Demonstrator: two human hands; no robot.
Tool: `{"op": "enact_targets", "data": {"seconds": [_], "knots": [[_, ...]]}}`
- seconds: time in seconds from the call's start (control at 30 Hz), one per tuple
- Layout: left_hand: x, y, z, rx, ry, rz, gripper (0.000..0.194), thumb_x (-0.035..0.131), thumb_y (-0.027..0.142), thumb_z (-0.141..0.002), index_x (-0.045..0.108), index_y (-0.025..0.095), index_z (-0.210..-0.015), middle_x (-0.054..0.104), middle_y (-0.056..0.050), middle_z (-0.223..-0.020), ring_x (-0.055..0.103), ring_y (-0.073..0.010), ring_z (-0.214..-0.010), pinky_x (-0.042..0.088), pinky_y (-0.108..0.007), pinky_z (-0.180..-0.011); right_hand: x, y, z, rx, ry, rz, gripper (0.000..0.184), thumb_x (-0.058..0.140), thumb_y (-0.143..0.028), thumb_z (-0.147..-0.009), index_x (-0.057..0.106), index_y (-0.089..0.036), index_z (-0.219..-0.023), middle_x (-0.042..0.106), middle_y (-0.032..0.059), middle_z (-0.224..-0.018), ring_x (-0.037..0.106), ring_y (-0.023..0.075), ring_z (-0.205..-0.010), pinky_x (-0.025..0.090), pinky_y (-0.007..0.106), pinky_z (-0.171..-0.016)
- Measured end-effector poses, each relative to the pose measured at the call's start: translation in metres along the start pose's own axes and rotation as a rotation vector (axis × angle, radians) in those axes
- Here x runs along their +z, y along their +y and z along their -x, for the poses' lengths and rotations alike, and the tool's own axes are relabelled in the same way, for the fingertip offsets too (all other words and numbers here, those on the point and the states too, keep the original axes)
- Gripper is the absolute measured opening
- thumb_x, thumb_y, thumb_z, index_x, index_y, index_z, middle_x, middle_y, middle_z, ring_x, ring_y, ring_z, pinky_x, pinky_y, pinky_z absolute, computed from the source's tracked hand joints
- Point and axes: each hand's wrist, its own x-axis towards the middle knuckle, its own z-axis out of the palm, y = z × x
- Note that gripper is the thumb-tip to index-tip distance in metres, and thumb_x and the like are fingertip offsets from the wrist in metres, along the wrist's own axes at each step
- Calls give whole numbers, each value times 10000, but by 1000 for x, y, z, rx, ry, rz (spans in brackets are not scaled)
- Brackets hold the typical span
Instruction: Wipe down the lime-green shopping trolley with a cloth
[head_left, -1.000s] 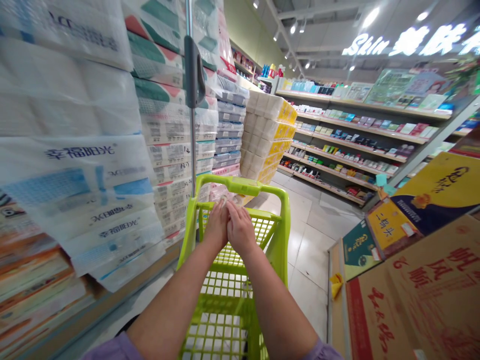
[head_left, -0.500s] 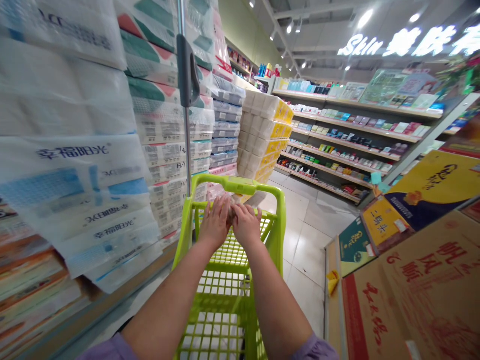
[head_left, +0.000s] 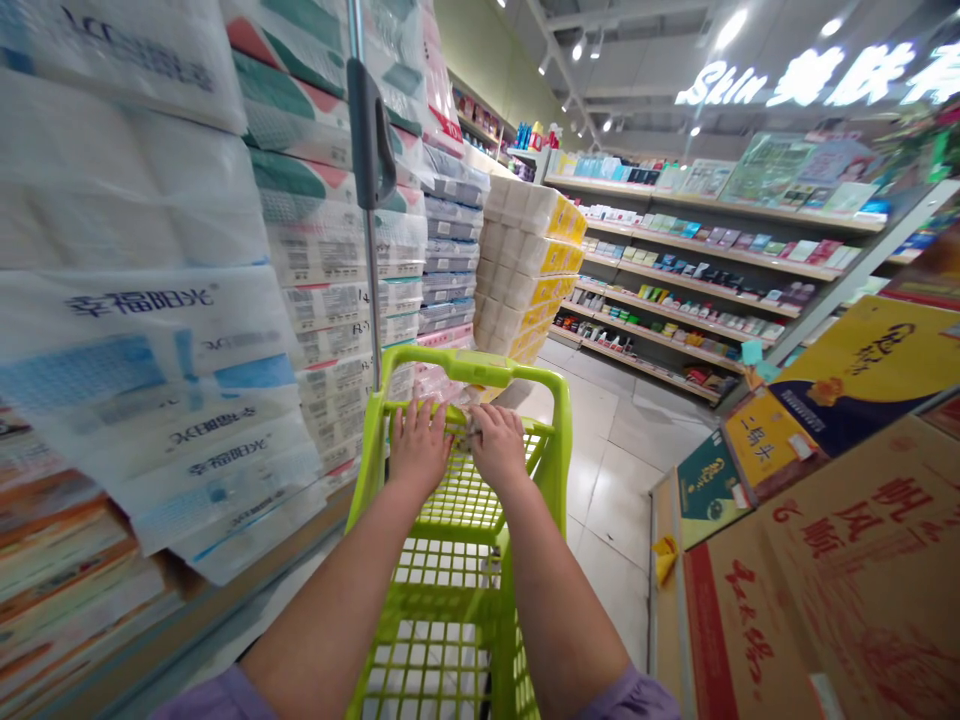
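A lime-green rolling shopping basket (head_left: 562, 470) with gridded walls stands right in front of me. My left hand (head_left: 418, 445) rests palm down over its inner rim, fingers spread apart. Beside it, my right hand (head_left: 496, 440) curls its fingers over the same rim, at a small greyish-brown thing (head_left: 472, 424) whose kind I cannot make out. A gap separates the two hands. At the basket's far left corner rises a metal pull rod (head_left: 373, 300) with a grey grip (head_left: 370, 135). The part of the basket I can see into shows only grid and floor tiles.
Tall stacks of wrapped tissue packs (head_left: 180, 330) line the left side. Toilet roll packs (head_left: 525, 260) are piled ahead. Shelves of small boxed goods (head_left: 697, 270) stand at the back right. Cardboard cartons (head_left: 832, 580) sit close on the right, beside a tiled aisle (head_left: 607, 480).
My left hand has slid left along the rim, away from the right hand, and its fingers have spread. My right hand has shifted slightly right. The basket stays in nearly the same place.
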Motion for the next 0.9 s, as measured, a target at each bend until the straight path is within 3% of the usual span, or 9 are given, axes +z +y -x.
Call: {"op": "enact_targets", "data": {"seconds": [0.2, 0.27, 0.47, 0.57, 0.67, 0.77, 0.9], "knots": [[-3, -1, 1, -19, -42, -10, 512, 426, 324, -903, 431, 163, -1388, 413, -123, -1468, 267, -317, -1401, 158, -541, -1153, -16, 22, -4, 361, 160, 17, 370, 425, -127, -810, 684, -211, -1060, 677, 66, -1118, 554, 221, -1076, 256, 399, -1041], [-4, 1, 1, -24, -53, -4, 520, 431, 317, -901, 426, 148, -1392, 404, -134, -1472, 244, -321, -1410, 150, -543, -1154, -13, 20, -3, 332, 150, 38, 377, 440, -113, -800, 683, -201, -1075, 670, 72, -1141, 541, 229, -1110, 270, 386, -1039], [-4, 3, 1, -29, -51, 12, 528, 434, 296, -892, 417, 149, -1399, 396, -139, -1476, 243, -319, -1411, 159, -555, -1150, 3, 4, 0, 40, 66, 20, 442, 440, -67, -815, 646, -232, -1170, 616, 28, -1266, 484, 186, -1221, 292, 321, -1059], [-4, 1, 1, -32, -58, 3, 528, 425, 310, -895, 411, 165, -1403, 393, -128, -1480, 237, -312, -1414, 156, -553, -1151, -8, 13, -2, 121, 243, 26, 435, 380, -65, -849, 667, -213, -1140, 629, 55, -1239, 520, 190, -1177, 331, 342, -1035], [-2, 0, 1, -31, -57, 6, 530, 416, 318, -900, 402, 172, -1409, 391, -122, -1482, 234, -307, -1416, 152, -554, -1151, -23, 31, -3, 321, 464, 109, 478, 330, -65, -861, 632, -207, -1203, 554, 83, -1339, 407, 244, -1294, 257, 462, -1077], [0, 0, 1, -28, -61, 17, 532, 415, 318, -900, 398, 174, -1411, 386, -119, -1486, 237, -312, -1413, 148, -562, -1149, -27, 45, -3, 439, 348, 162, 466, 368, -70, -821, 665, -208, -1152, 478, 103, -1414, 314, 323, -1347, 224, 556, -1056], [1, 1, 1, -29, -64, 22, 535, 418, 320, -899, 395, 171, -1413, 388, -118, -1485, 226, -316, -1417, 143, -570, -1149, -23, 47, -2, 430, 214, 210, 440, 380, -72, -814, 694, -206, -1090, 514, 112, -1377, 290, 334, -1360, 224, 551, -1050]]}}
